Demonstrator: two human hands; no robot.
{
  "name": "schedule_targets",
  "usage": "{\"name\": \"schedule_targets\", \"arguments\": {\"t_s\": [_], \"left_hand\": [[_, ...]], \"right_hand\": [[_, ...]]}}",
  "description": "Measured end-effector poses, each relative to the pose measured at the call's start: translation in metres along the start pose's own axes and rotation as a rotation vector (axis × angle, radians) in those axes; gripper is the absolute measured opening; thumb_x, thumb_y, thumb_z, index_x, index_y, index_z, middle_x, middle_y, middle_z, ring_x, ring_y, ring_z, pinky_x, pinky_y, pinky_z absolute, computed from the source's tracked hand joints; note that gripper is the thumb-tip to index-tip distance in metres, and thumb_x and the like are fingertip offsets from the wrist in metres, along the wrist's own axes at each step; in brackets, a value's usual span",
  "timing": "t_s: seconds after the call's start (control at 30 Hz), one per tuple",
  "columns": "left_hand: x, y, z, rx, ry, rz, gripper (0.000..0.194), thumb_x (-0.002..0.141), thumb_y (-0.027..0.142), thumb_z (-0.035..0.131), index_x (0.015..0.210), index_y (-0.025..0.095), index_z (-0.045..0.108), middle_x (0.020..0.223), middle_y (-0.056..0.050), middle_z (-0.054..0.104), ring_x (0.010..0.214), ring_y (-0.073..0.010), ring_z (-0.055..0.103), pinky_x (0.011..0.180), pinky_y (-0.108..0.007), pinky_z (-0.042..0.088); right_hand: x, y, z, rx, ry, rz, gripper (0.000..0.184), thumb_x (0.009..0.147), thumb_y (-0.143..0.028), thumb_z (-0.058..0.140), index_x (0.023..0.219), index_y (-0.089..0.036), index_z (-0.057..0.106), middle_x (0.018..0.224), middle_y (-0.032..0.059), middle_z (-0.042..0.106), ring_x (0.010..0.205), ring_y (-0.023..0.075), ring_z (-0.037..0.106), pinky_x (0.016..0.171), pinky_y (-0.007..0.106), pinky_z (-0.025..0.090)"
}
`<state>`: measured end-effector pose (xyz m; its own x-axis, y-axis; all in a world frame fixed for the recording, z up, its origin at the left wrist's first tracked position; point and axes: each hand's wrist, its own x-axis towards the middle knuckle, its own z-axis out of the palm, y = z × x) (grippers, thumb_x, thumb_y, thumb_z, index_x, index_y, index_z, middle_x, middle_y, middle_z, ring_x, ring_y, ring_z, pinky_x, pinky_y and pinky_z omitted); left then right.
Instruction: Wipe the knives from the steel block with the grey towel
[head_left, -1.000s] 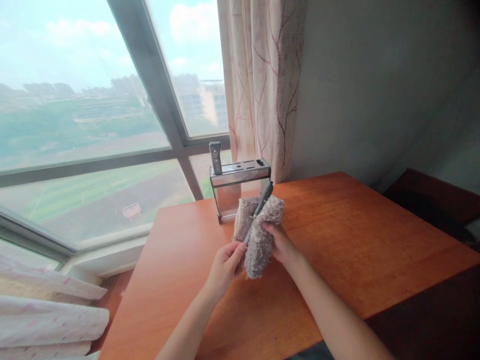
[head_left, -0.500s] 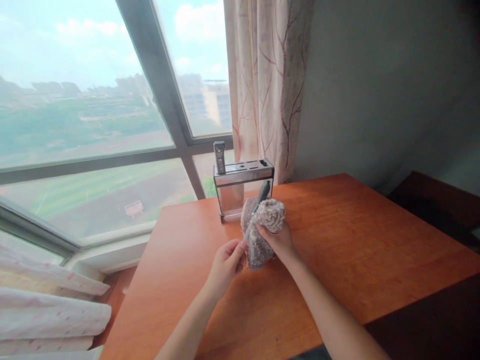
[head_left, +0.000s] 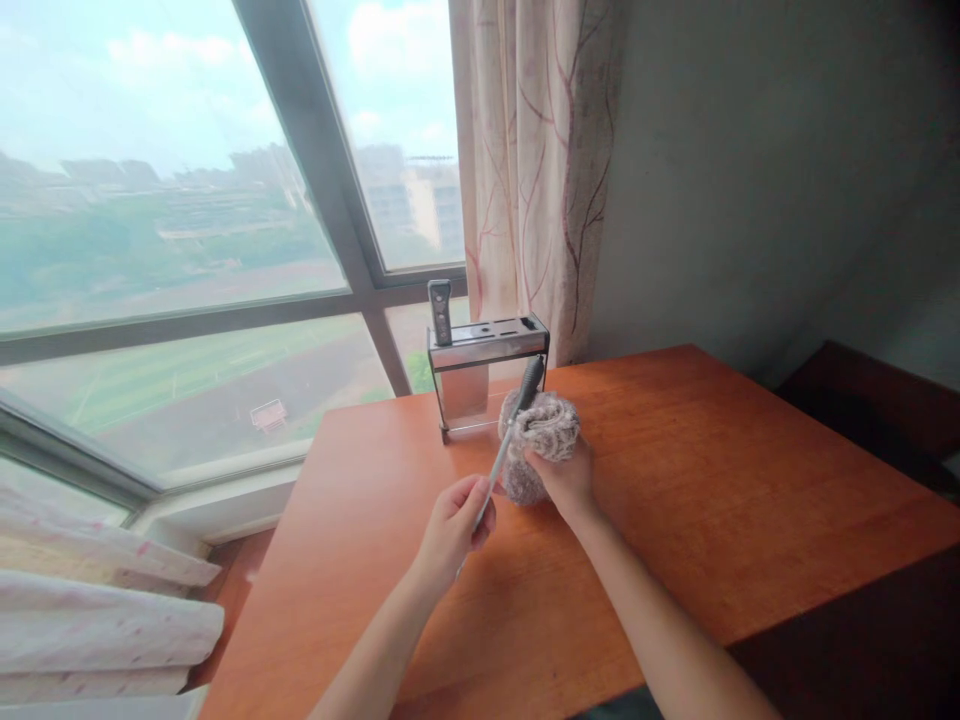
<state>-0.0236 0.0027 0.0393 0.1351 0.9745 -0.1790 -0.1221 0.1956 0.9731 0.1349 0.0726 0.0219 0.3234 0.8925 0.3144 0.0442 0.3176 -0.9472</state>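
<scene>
My left hand (head_left: 459,515) is closed around the thin grey rod of a sharpening steel (head_left: 504,450), whose tip pokes out below the fingers. The steel slants up and away to its dark ribbed handle (head_left: 531,380), which rests against a bunched grey-beige towel (head_left: 551,425). Wrapped round the towel is my right hand (head_left: 568,480), thumb toward me; its other fingers are mostly hidden. Just behind stands a metal knife holder (head_left: 491,340) with a slotted top. One grey-handled knife (head_left: 441,312) sits in its left end, the broad blade showing below.
Both hands are above an orange-brown wooden table (head_left: 675,480). Windows with a grey frame (head_left: 367,297) border it at the left and back, and a patterned curtain (head_left: 536,180) hangs behind the holder. A dark wall is on the right.
The towel and my right hand have shifted slightly right, off the rod. More of the steel's rod shows between the towel and my left hand, and its tip now sticks out below.
</scene>
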Motion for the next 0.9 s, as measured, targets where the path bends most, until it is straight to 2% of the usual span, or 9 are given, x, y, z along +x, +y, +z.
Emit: {"name": "schedule_targets", "arguments": {"t_s": [0.13, 0.23, 0.3, 0.37, 0.43, 0.57, 0.7, 0.77, 0.9], "left_hand": [[0.002, -0.003, -0.003, -0.048, 0.054, 0.013, 0.04, 0.079, 0.052, 0.058, 0.085, 0.012, 0.063, 0.052, 0.004, 0.048, 0.039, -0.004, 0.032, 0.038, -0.018, 0.018], [0.005, -0.005, -0.005, -0.006, 0.122, 0.027, 0.039, 0.075, 0.049, 0.064, 0.085, 0.011, 0.065, 0.053, 0.003, 0.049, 0.041, -0.0048, 0.034, 0.04, -0.018, 0.021], [0.007, -0.008, -0.006, 0.039, 0.162, 0.06, 0.039, 0.073, 0.049, 0.066, 0.084, 0.011, 0.066, 0.054, 0.002, 0.051, 0.043, -0.0059, 0.037, 0.041, -0.019, 0.024], [0.009, -0.011, -0.007, 0.091, 0.192, 0.116, 0.037, 0.073, 0.047, 0.067, 0.082, 0.012, 0.067, 0.056, 0.001, 0.054, 0.046, -0.0073, 0.04, 0.044, -0.02, 0.028], [0.01, -0.015, -0.009, 0.149, 0.204, 0.182, 0.033, 0.073, 0.044, 0.067, 0.082, 0.012, 0.067, 0.06, -0.001, 0.057, 0.051, -0.0094, 0.044, 0.047, -0.021, 0.033], [0.009, -0.019, -0.009, 0.24, 0.192, 0.275, 0.028, 0.078, 0.041, 0.063, 0.084, 0.014, 0.068, 0.066, -0.002, 0.062, 0.059, -0.0125, 0.05, 0.054, -0.022, 0.038], [0.006, -0.015, -0.007, 0.293, 0.188, 0.293, 0.029, 0.079, 0.043, 0.061, 0.078, 0.014, 0.067, 0.06, 0.0, 0.057, 0.051, -0.0103, 0.045, 0.049, -0.021, 0.035], [0.005, -0.013, -0.006, 0.301, 0.177, 0.293, 0.031, 0.08, 0.044, 0.059, 0.078, 0.014, 0.066, 0.058, 0.001, 0.054, 0.049, -0.0096, 0.043, 0.047, -0.021, 0.033], [0.003, -0.012, -0.007, 0.324, 0.162, 0.304, 0.03, 0.082, 0.043, 0.057, 0.075, 0.015, 0.064, 0.058, 0.002, 0.052, 0.05, -0.0093, 0.042, 0.048, -0.021, 0.033]], "right_hand": [[0.005, -0.005, 0.0, 0.329, -0.024, 0.221, 0.022, 0.061, -0.029, 0.076, 0.079, -0.02, 0.068, 0.082, 0.0034, 0.073, 0.077, 0.0231, 0.066, 0.071, 0.034, 0.05], [0.004, -0.008, -0.003, 0.609, -0.164, 0.422, 0.028, 0.062, -0.032, 0.077, 0.086, -0.02, 0.067, 0.084, 0.0008, 0.072, 0.076, 0.0202, 0.066, 0.072, 0.033, 0.051], [0.001, -0.01, -0.005, 0.692, -0.272, 0.503, 0.031, 0.063, -0.033, 0.078, 0.088, -0.02, 0.067, 0.084, 0.0005, 0.072, 0.075, 0.0194, 0.066, 0.071, 0.031, 0.052], [-0.003, -0.01, -0.005, 0.708, -0.373, 0.509, 0.032, 0.063, -0.032, 0.078, 0.09, -0.02, 0.066, 0.085, 0.0011, 0.071, 0.077, 0.0195, 0.065, 0.072, 0.031, 0.052], [-0.006, -0.011, -0.003, 0.684, -0.417, 0.48, 0.033, 0.062, -0.031, 0.078, 0.09, -0.02, 0.065, 0.085, 0.0014, 0.071, 0.078, 0.0197, 0.064, 0.073, 0.031, 0.051], [-0.008, -0.009, 0.003, 0.621, -0.327, 0.45, 0.03, 0.062, -0.031, 0.075, 0.086, -0.019, 0.062, 0.082, 0.0009, 0.07, 0.078, 0.0201, 0.064, 0.073, 0.031, 0.051], [-0.008, -0.006, 0.005, 0.617, -0.254, 0.532, 0.026, 0.062, -0.035, 0.07, 0.081, -0.02, 0.06, 0.071, -0.0007, 0.068, 0.071, 0.0203, 0.065, 0.066, 0.03, 0.051], [-0.008, -0.005, 0.004, 0.609, -0.27, 0.58, 0.027, 0.064, -0.039, 0.065, 0.081, -0.019, 0.061, 0.073, 0.0021, 0.07, 0.072, 0.0221, 0.065, 0.065, 0.031, 0.052], [-0.006, -0.003, 0.0, 0.571, -0.393, 0.621, 0.034, 0.067, -0.049, 0.055, 0.076, -0.018, 0.065, 0.074, 0.0069, 0.072, 0.074, 0.0255, 0.067, 0.067, 0.035, 0.053]]}}
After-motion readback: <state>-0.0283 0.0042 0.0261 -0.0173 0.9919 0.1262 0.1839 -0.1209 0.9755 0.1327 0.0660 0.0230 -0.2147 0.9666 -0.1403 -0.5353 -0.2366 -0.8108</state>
